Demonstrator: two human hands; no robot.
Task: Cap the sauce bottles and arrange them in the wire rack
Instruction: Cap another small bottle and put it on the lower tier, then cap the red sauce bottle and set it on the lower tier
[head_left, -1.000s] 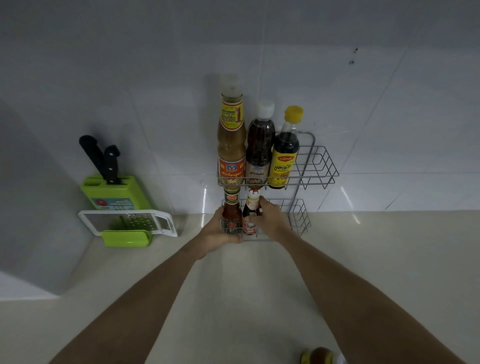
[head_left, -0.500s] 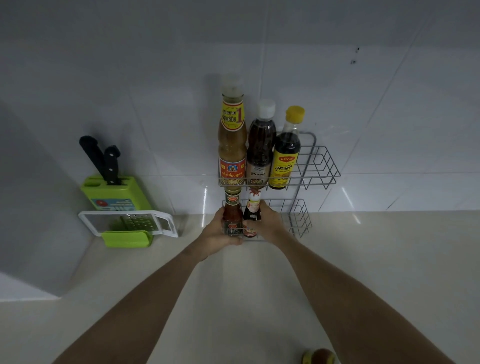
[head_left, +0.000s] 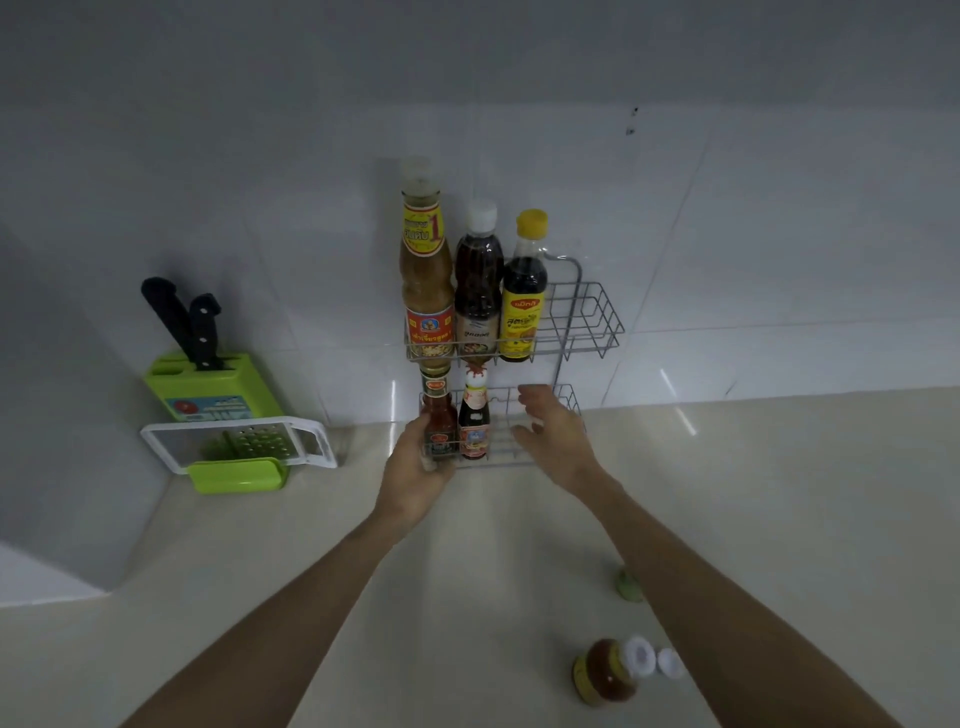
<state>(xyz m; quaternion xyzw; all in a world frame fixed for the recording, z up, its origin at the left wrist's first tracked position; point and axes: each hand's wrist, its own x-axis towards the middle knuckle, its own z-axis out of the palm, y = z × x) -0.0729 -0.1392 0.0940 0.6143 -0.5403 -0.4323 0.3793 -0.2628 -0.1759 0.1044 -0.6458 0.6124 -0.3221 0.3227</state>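
A two-tier wire rack (head_left: 589, 319) stands against the tiled wall. Its upper tier holds a tall tan sauce bottle (head_left: 426, 291), a dark bottle with a white cap (head_left: 479, 291) and a dark bottle with a yellow cap (head_left: 523, 301). In the lower tier a small red sauce bottle (head_left: 439, 418) and a small dark bottle (head_left: 474, 423) stand side by side. My left hand (head_left: 415, 475) grips the rack's lower left front corner, beside the red bottle. My right hand (head_left: 553, 434) hovers open just right of the small dark bottle, touching nothing.
An amber bottle with a yellow label (head_left: 605, 673) sits on the counter near me, with two white caps (head_left: 641, 656) next to it. A pale green cap (head_left: 629, 587) lies by my right forearm. At the left are a green knife block (head_left: 208, 387) and a grater (head_left: 244, 444).
My right hand has let go of the small dark bottle and drawn back to the right, fingers spread. My left hand has stayed at the rack's corner.
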